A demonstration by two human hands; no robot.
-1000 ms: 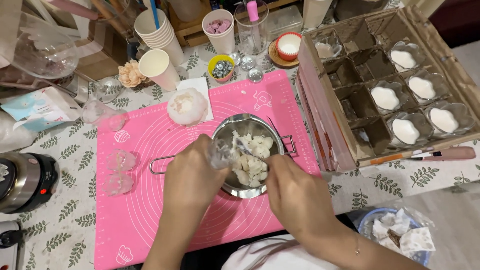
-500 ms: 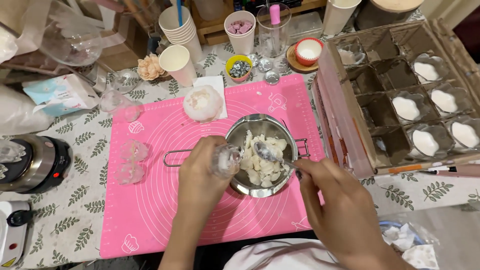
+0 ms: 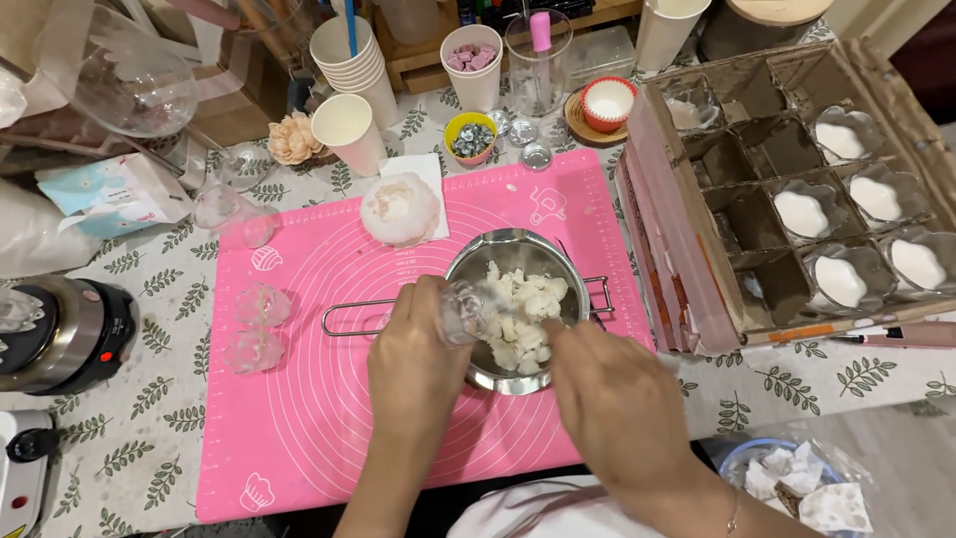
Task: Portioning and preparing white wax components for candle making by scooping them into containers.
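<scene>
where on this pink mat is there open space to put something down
Bare patches on the pink mat: the lower left, below the two clear moulds and left of the left hand; and the upper right, between the white lump and the cardboard box. Crowded: the middle, with the metal pot and both hands, right hand, and the table's back edge with cups.

Shiny metal pan [image 3: 518, 261] on a smooth, matt pink silicone mat [image 3: 329, 418]; rough brown cardboard box [image 3: 757, 214].

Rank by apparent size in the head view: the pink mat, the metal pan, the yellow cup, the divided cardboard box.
1. pink mat
2. divided cardboard box, somewhat smaller, partly cut off at the edge
3. metal pan
4. yellow cup
</scene>
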